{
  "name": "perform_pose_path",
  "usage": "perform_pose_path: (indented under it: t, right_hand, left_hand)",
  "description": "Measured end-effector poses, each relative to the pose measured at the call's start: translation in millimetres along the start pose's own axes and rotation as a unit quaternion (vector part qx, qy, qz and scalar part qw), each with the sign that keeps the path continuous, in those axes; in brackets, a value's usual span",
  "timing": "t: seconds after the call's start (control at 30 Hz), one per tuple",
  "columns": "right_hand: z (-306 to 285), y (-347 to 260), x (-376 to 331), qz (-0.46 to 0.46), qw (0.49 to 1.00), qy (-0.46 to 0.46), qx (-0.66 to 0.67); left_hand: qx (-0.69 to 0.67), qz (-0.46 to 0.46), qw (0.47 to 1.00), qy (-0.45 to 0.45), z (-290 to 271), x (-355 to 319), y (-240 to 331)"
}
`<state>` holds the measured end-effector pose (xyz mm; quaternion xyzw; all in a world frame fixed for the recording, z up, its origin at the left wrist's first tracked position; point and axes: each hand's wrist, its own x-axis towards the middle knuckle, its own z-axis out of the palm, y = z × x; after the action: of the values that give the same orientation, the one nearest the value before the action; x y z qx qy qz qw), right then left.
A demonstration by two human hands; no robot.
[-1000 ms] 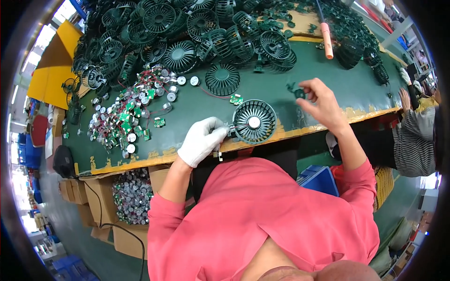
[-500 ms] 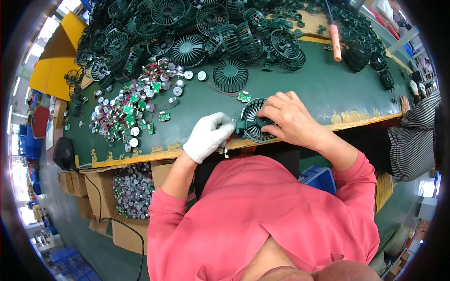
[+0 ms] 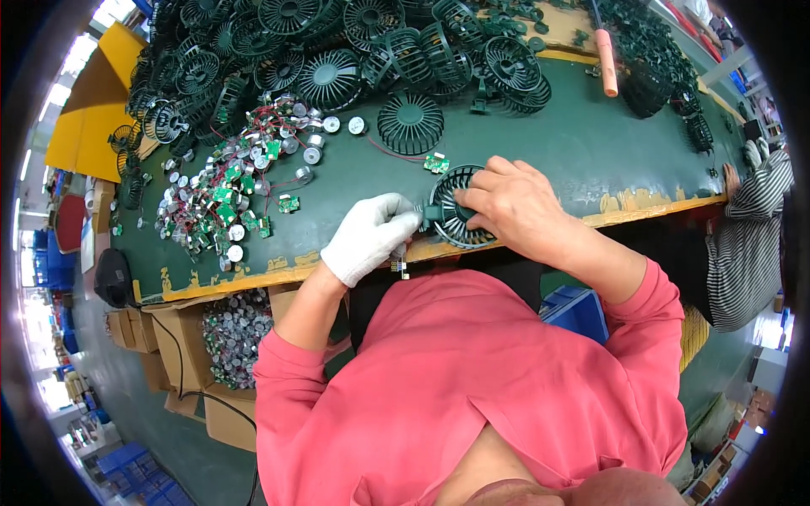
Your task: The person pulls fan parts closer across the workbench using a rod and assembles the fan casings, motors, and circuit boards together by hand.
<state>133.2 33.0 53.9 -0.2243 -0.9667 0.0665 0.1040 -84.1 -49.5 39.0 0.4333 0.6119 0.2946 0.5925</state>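
A round dark green fan grille (image 3: 449, 211) lies at the near edge of the green table (image 3: 540, 143). My left hand (image 3: 368, 236), in a white glove, grips the grille's left side. My bare right hand (image 3: 508, 202) lies over its right half, with the fingers pressing on the centre. A small green circuit board (image 3: 436, 163) with a red wire lies just behind the grille. Another grille (image 3: 409, 123) lies flat farther back.
A heap of small motors and green circuit boards (image 3: 228, 190) lies at the left. Many green fan grilles (image 3: 337, 51) are piled along the back. An orange-handled tool (image 3: 606, 61) lies at the back right. A person in a striped sleeve (image 3: 747, 232) sits at the right. Cardboard boxes (image 3: 224, 337) stand under the table.
My right hand came back from the right side of the table to the grille and now presses on its centre. My left hand kept its hold on the grille.
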Motion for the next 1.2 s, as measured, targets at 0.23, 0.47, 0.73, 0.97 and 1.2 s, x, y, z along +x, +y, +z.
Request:
perform_pose_path:
  t: [0.23,0.47,0.73,0.97,1.2]
  right_hand:
    - [1,-1,3,-0.008,1.0,0.012,0.02]
    - [-2,-2,5,-0.025,0.999,-0.018,-0.013]
    - [-3,-2,6,-0.03,1.0,-0.003,0.008]
    - [3,0,3,-0.03,0.999,-0.014,-0.018]
    - [1,-3,4,-0.027,1.0,-0.006,-0.004]
  left_hand:
    - [0.03,-0.006,0.996,-0.084,-12,1,11]
    - [0.134,-0.105,0.983,-0.065,2,10,23]
    - [0.118,-0.056,0.991,-0.003,8,16,5]
    - [0.169,-0.011,0.985,0.036,13,15,3]
    - [0.25,0.024,0.967,0.038,11,16,2]
